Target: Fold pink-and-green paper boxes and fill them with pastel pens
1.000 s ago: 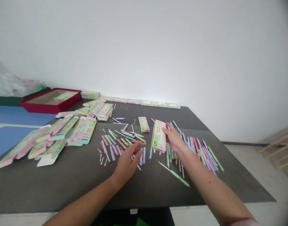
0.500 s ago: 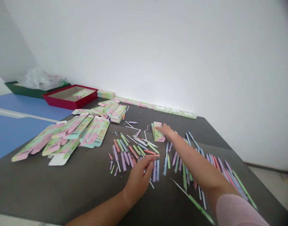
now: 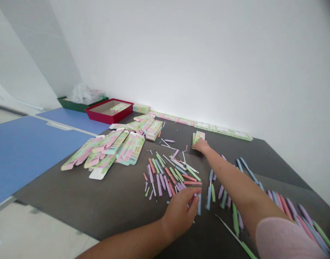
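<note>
My right hand [image 3: 201, 145] reaches far across the dark table with its fingers closed round the near end of two small printed boxes [image 3: 199, 136], pastel pink and green, lying side by side. My left hand [image 3: 181, 208] hovers low at the near edge of a spread of pen parts, loosely curled, thumb and forefinger slightly apart. I make out nothing held in it. Beside and beyond it lie coloured pen barrels [image 3: 159, 185] in purple, green, red and blue, with thin white refills [image 3: 178, 162] among them. A blue barrel [image 3: 199, 205] shows just past its fingertips.
Flattened cartons [image 3: 129, 147] overlap at the left, near a stack of boxes [image 3: 154, 129]. A red tray [image 3: 105, 117] and a green tray [image 3: 73, 105] stand behind. Boxes [image 3: 221, 130] line the wall. Whole pens [image 3: 302, 216] lie at the right, a green-handled pen [image 3: 235, 233] nearer.
My right hand has set its box beside the other small one, and both now lie farther back, closer to the wall row. My view has swung left. The left hand stays by the pen parts.
</note>
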The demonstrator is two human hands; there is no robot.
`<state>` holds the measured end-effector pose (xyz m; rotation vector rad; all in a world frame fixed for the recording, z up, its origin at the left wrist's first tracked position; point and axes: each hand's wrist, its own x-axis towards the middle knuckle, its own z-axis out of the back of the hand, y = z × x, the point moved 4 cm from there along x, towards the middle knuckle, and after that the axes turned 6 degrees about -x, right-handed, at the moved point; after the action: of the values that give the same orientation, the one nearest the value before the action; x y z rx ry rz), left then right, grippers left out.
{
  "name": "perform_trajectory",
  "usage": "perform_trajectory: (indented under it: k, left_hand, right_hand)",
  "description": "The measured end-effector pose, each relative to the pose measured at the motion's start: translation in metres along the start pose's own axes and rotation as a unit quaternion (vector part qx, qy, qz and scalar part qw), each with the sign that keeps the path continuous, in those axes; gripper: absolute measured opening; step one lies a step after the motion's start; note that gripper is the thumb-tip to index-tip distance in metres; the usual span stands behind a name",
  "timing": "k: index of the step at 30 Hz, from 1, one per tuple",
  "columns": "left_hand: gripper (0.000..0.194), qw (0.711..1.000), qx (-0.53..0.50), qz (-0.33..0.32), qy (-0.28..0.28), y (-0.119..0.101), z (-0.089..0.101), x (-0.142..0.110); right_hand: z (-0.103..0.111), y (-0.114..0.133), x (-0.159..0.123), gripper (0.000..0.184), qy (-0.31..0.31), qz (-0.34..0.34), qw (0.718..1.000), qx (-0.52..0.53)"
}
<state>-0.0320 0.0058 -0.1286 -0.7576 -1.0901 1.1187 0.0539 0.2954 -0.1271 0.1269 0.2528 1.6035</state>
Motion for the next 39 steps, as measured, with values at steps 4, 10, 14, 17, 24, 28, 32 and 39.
perform_trajectory:
  k: [4, 10, 14, 17, 24, 28, 32, 39]
  left_hand:
    - [0.033, 0.987, 0.147, -0.008, -0.057, 0.008, 0.048, 0.022]
    - [0.056, 0.856, 0.423, 0.193, -0.226, 0.051, 0.187, 0.056]
    - [0.070, 0.816, 0.466, 0.251, -0.232, 0.074, 0.210, 0.062]
    - [0.060, 0.817, 0.472, 0.254, -0.211, 0.075, 0.207, 0.061]
    - [0.054, 0.877, 0.434, 0.161, -0.127, 0.013, 0.199, 0.049]
    - [0.052, 0.940, 0.334, 0.038, 0.058, -0.051, 0.165, 0.043]
    - [0.057, 0.925, 0.270, -0.047, 0.262, -0.106, 0.135, 0.045]
    - [0.067, 0.988, 0.132, -0.081, -0.008, -0.106, 0.110, 0.052]
  right_hand:
    - [0.021, 0.009, 0.004, 0.040, -0.061, 0.014, 0.997, 0.046]
    - [0.045, 0.013, -0.039, 0.058, -0.104, 0.130, 0.985, 0.055]
    - [0.048, 0.008, -0.080, 0.056, -0.093, 0.191, 0.975, 0.064]
    - [0.050, 0.000, -0.107, 0.053, -0.096, 0.215, 0.969, 0.079]
    - [0.071, -0.013, -0.170, 0.033, -0.114, 0.274, 0.946, 0.133]
    - [0.102, 0.005, -0.214, 0.043, -0.124, 0.370, 0.895, 0.217]
    - [0.113, 0.018, -0.240, 0.056, 0.025, 0.377, 0.896, 0.235]
    - [0.071, -0.014, -0.275, 0.033, 0.322, 0.124, 0.750, 0.565]
